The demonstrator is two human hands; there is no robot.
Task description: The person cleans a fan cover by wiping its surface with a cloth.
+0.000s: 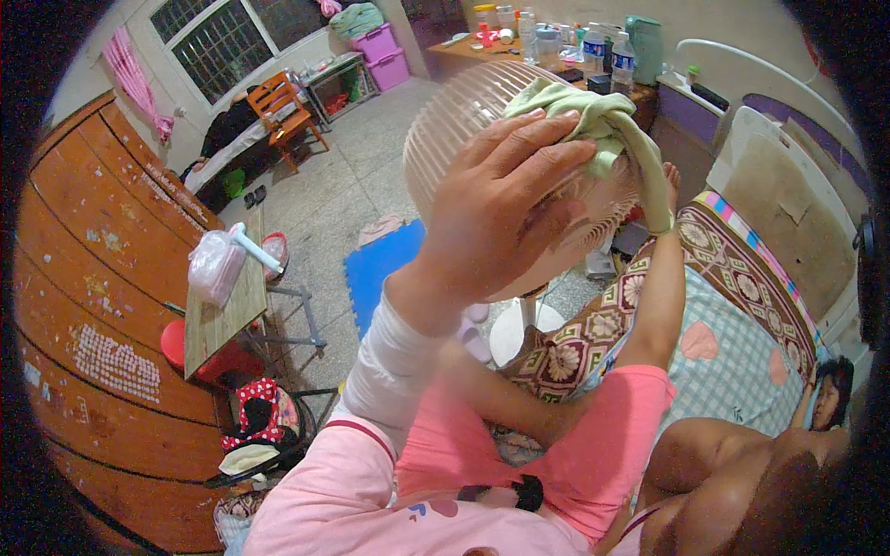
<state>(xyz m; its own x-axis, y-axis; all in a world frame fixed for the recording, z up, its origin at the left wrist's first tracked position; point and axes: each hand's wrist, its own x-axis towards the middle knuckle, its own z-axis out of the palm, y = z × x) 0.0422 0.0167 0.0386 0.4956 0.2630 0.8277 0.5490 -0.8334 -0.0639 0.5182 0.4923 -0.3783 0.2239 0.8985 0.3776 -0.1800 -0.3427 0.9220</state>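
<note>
Up against the round fan (443, 134), the left hand (505, 199) is closed on a light green cloth (593, 104) that hangs down.

The speckled grey floor (352, 157) carries a blue mat (378, 264), with a round white base (521, 335) and pink slippers (475, 343) on its near side. On the left, a small wooden counter (215, 329) holds a plastic-wrapped pink bundle (215, 267). The far wooden counter (458, 48) carries clear bottles (622, 67) and jars. On the right, a brown patterned cover (561, 360) and a checked sheet (737, 366) lie on the bed.
</note>
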